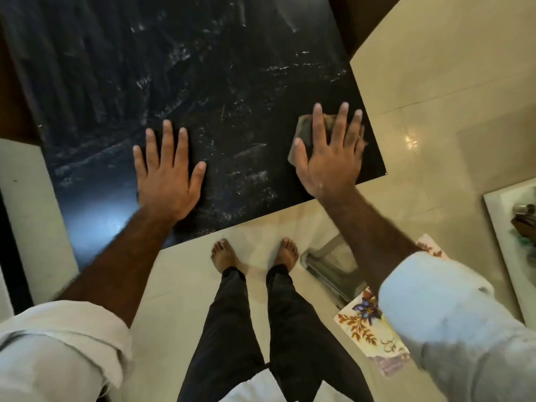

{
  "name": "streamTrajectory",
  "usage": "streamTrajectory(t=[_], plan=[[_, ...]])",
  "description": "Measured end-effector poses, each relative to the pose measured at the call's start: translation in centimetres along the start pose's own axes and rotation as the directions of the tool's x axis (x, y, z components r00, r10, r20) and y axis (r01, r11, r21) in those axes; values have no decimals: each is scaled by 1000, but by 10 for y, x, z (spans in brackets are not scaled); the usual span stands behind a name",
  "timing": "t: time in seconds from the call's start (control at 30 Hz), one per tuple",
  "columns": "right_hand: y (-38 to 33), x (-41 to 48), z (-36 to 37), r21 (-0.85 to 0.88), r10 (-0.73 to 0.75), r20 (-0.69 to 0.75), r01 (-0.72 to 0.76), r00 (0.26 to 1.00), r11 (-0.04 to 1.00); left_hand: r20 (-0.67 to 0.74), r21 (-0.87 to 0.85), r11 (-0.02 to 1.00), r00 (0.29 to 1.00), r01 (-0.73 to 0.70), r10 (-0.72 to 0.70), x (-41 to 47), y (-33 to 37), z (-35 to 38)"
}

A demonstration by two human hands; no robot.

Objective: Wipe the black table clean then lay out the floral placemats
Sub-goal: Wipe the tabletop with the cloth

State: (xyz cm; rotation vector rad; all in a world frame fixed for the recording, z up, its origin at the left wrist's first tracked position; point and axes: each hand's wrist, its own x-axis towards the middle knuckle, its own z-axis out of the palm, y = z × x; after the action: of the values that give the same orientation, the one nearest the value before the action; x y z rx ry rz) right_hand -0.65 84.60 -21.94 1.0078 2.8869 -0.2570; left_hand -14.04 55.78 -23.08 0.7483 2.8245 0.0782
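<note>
The black table point(203, 91) fills the upper middle of the view, its glossy top streaked with pale smears. My left hand point(166, 175) lies flat on the table near its front edge, fingers straight and spread. My right hand point(330, 153) presses a grey-brown cloth point(304, 132) flat onto the table's near right corner; most of the cloth is hidden under the palm. Floral placemats point(368, 323), cream with brown leaves and a purple flower, lie low at the right, partly hidden behind my right sleeve.
I stand barefoot on pale floor tiles point(435, 111) at the table's front edge. A clear seat or stool point(330, 262) sits beside my right foot, under the placemats. A white-edged surface point(510, 227) with dark items is at the far right.
</note>
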Motion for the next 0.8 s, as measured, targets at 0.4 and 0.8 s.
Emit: streamTrajectory(t=[0.4,0.8], plan=[[-68,-79,24,-15,-225,50,226,973,974,-81,-31,999,997,-18,15,0,-8,14],[-116,-5,22,-53,-83,-26,81,996,995,-84,-26,1000,996,-10,8,0,-6,12]])
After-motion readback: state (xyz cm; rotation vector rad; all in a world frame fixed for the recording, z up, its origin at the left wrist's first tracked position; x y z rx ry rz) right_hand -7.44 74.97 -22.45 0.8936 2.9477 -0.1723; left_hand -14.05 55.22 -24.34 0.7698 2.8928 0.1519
